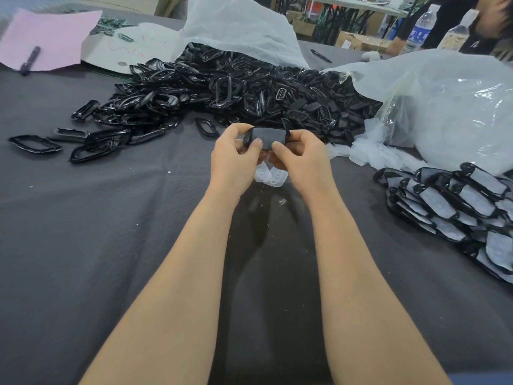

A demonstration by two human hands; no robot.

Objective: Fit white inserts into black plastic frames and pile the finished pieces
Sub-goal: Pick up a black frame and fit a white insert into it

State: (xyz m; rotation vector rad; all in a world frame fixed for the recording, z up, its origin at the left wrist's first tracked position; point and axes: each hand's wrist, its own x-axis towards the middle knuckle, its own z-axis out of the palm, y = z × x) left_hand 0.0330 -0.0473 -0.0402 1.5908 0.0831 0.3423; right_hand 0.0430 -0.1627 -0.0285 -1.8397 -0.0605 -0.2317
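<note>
My left hand (236, 159) and my right hand (298, 159) both grip one black plastic frame (267, 138) above the table's middle, thumbs pressed on its grey face. Two loose white inserts (273, 176) with small holes lie on the cloth just below my hands. A big heap of empty black frames (222, 87) spreads across the back of the table. At the right edge lies a pile of finished pieces (458, 201), black frames with white inserts in them.
The table has a dark grey cloth (97, 218). Clear plastic bags (444, 107) lie behind and right of the heap. A pink sheet (52, 37) with a marker (30, 61) lies far left. Water bottles (420, 29) and another person (458, 20) are at the far right.
</note>
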